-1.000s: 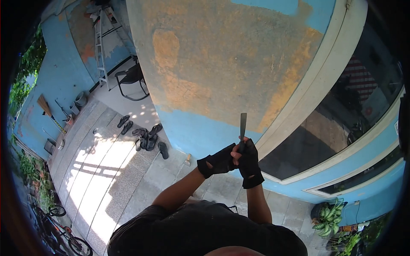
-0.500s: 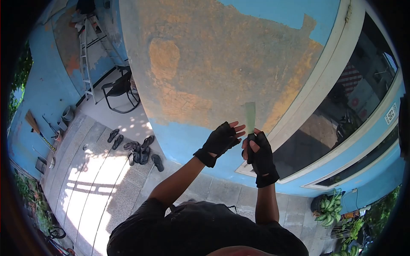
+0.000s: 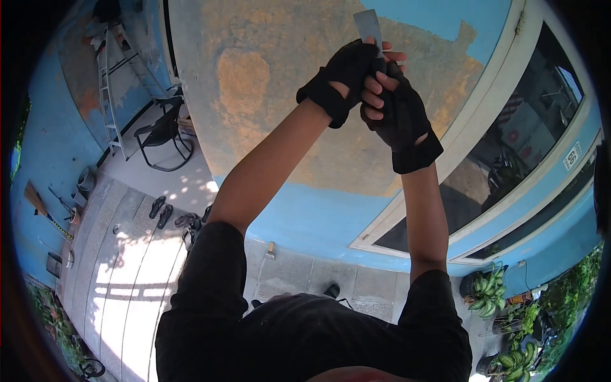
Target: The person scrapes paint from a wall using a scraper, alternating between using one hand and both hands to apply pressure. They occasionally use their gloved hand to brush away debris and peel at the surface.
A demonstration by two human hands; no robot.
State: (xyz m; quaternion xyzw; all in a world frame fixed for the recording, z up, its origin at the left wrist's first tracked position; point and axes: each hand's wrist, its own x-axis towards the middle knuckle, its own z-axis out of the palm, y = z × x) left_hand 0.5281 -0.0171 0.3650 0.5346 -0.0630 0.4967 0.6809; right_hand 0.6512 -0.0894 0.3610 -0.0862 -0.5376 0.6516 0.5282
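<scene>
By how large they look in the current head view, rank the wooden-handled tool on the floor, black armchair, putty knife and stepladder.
Largest to smallest:
1. Stepladder
2. Black armchair
3. Putty knife, visible part only
4. Wooden-handled tool

Outdoor paved yard of a home. Shown by: blue wall [image 3: 305,219] with bare patches, framed window [image 3: 471,184], sandals [image 3: 164,215] left on paving, potted plants [image 3: 487,290], broom [image 3: 38,200] leaned, ladder [image 3: 109,95] and chair [image 3: 162,130] set by wall.
</scene>
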